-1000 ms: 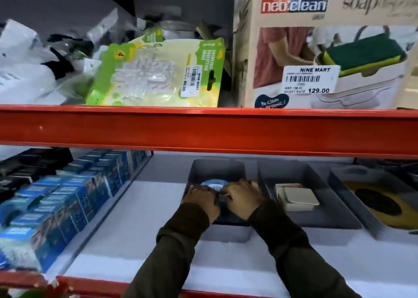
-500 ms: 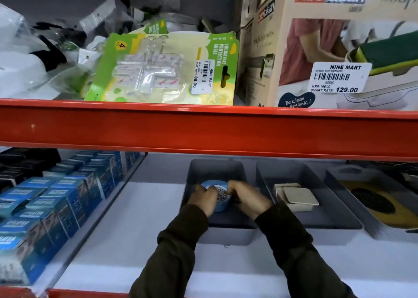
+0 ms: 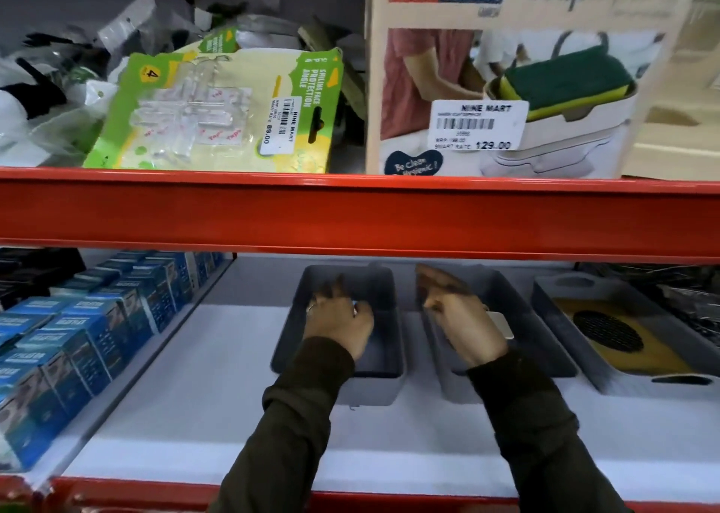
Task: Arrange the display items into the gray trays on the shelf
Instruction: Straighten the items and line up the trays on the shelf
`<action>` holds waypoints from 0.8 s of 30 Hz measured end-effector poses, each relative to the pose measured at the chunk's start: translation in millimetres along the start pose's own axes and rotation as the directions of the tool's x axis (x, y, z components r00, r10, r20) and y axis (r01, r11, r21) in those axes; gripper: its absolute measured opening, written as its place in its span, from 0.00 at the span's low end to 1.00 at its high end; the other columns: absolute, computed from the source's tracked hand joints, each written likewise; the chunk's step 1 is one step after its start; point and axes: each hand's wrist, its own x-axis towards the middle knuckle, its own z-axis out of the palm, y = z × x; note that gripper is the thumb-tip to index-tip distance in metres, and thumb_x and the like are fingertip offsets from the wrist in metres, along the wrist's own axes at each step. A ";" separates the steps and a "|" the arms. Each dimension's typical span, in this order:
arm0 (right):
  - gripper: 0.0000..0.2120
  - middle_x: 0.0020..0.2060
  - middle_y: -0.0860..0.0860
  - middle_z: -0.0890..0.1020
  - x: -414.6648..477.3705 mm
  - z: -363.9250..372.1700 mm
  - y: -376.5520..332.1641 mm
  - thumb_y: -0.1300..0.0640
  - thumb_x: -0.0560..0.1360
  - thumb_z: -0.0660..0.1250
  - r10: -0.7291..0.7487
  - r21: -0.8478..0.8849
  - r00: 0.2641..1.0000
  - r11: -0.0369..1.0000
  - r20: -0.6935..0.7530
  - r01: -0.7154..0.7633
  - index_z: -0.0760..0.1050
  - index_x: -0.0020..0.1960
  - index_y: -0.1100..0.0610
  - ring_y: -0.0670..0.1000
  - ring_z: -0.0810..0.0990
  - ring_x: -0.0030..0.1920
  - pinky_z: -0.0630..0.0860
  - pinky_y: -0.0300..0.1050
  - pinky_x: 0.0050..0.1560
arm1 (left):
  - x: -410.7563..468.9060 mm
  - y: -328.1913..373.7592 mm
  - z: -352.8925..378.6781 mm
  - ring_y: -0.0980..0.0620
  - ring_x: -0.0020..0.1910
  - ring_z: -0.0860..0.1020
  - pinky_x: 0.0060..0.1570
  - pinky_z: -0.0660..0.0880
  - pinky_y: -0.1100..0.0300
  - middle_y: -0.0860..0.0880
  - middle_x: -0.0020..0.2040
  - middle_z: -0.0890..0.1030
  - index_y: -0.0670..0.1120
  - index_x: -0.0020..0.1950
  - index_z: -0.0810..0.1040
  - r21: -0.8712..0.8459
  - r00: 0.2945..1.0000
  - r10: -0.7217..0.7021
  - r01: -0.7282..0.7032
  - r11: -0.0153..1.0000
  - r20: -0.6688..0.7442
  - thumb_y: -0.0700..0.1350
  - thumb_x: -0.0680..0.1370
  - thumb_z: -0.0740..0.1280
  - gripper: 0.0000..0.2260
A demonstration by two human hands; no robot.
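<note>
Three gray trays stand in a row on the white lower shelf. My left hand (image 3: pixel 338 323) rests palm down inside the left tray (image 3: pixel 395 360); the blue round strainer is hidden beneath it, and whether the fingers grip it cannot be told. My right hand (image 3: pixel 463 317) hovers over the middle tray (image 3: pixel 553 356), fingers stretched forward and blurred. A beige square item (image 3: pixel 503 326) peeks out from behind that hand. The right tray (image 3: pixel 561 314) holds a yellow mat with a black perforated oval (image 3: pixel 607 333).
A red shelf beam (image 3: pixel 350 212) runs low across the view just above the trays. Rows of blue boxes (image 3: pixel 78 341) fill the lower shelf's left side. Above are a green corner-guard pack (image 3: pixel 218 111) and a soap dispenser box (image 3: pixel 506 76). Dark wire items (image 3: pixel 693 298) lie far right.
Both hands were together on the blue strainer in the left tray. Now my right hand has left it and moved right over the middle tray; my left hand stays, covering the strainer.
</note>
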 end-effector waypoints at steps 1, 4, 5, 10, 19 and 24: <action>0.17 0.51 0.58 0.80 -2.4 -15.6 1.9 0.66 0.79 0.55 -0.035 -0.017 0.999 0.999 -0.040 0.034 0.72 0.65 0.60 0.60 0.79 0.56 0.72 0.29 0.37 | -2.3 6.5 4.2 0.40 0.72 0.66 0.71 0.67 0.48 0.41 0.75 0.63 0.46 0.77 0.58 0.022 0.997 0.078 -0.078 0.997 -0.019 0.47 0.79 0.60 0.27; 0.18 0.60 0.57 0.80 -13.1 -61.0 12.7 0.66 0.79 0.55 -0.126 -0.183 0.989 0.977 -0.073 0.111 0.77 0.59 0.51 0.59 0.76 0.64 0.72 0.41 0.54 | -7.5 32.4 25.9 0.43 0.69 0.69 0.71 0.67 0.51 0.42 0.72 0.68 0.45 0.75 0.62 0.136 0.956 0.287 -0.293 0.946 0.059 0.44 0.78 0.61 0.25; 0.17 0.61 0.54 0.79 -15.8 -72.9 17.5 0.65 0.79 0.55 -0.156 -0.270 0.987 0.953 -0.043 0.139 0.76 0.60 0.51 0.54 0.75 0.64 0.70 0.43 0.61 | -9.1 41.3 35.1 0.44 0.69 0.70 0.71 0.67 0.52 0.43 0.71 0.70 0.45 0.74 0.64 0.166 0.935 0.333 -0.350 0.922 0.122 0.44 0.78 0.61 0.24; 0.15 0.59 0.55 0.81 -18.1 -111.0 45.4 0.61 0.78 0.58 -0.158 -0.700 0.985 0.696 0.070 0.161 0.77 0.62 0.56 0.54 0.79 0.60 0.74 0.51 0.63 | -17.6 88.0 88.8 0.43 0.66 0.73 0.72 0.65 0.48 0.43 0.67 0.74 0.45 0.70 0.69 0.247 0.856 0.350 -0.459 0.853 0.379 0.44 0.78 0.61 0.20; 0.13 0.55 0.51 0.83 -8.4 -116.7 73.1 0.56 0.79 0.59 -0.074 -0.751 0.955 0.602 0.286 0.272 0.75 0.61 0.51 0.50 0.80 0.58 0.73 0.47 0.65 | -17.6 106.4 128.0 0.45 0.62 0.78 0.70 0.69 0.52 0.44 0.61 0.80 0.46 0.66 0.75 0.347 0.905 0.183 -0.326 0.879 0.385 0.52 0.79 0.63 0.18; 0.12 0.56 0.51 0.82 3.9 -119.8 77.8 0.54 0.79 0.58 -0.042 -0.733 0.944 0.619 0.329 0.283 0.75 0.60 0.51 0.51 0.80 0.58 0.73 0.50 0.65 | -23.0 110.7 129.9 0.45 0.60 0.78 0.67 0.72 0.53 0.44 0.60 0.80 0.45 0.65 0.75 0.347 0.932 0.111 -0.237 0.907 0.346 0.51 0.78 0.63 0.17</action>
